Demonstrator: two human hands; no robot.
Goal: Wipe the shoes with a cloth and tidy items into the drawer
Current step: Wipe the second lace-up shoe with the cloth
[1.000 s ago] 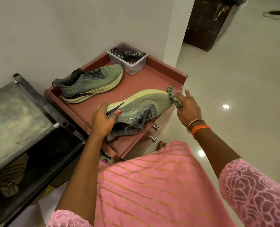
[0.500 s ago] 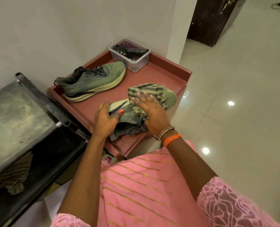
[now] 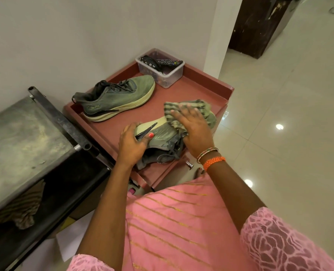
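My home — hallway corner by the looks: glossy tiled floor (image 3: 279,94), plain white wall (image 3: 84,36), low red cabinet (image 3: 181,94) with my shoes, tub of TV remotes (image 3: 160,67) — dark wooden door (image 3: 260,26) beyond.

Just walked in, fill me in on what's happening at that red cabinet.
A person is wiping a green shoe tipped on its side on the red cabinet top. The left hand grips the shoe at its heel end, while the right hand presses a striped cloth flat over the toe end. The second shoe stands upright by the wall, beside a clear plastic box holding remotes.
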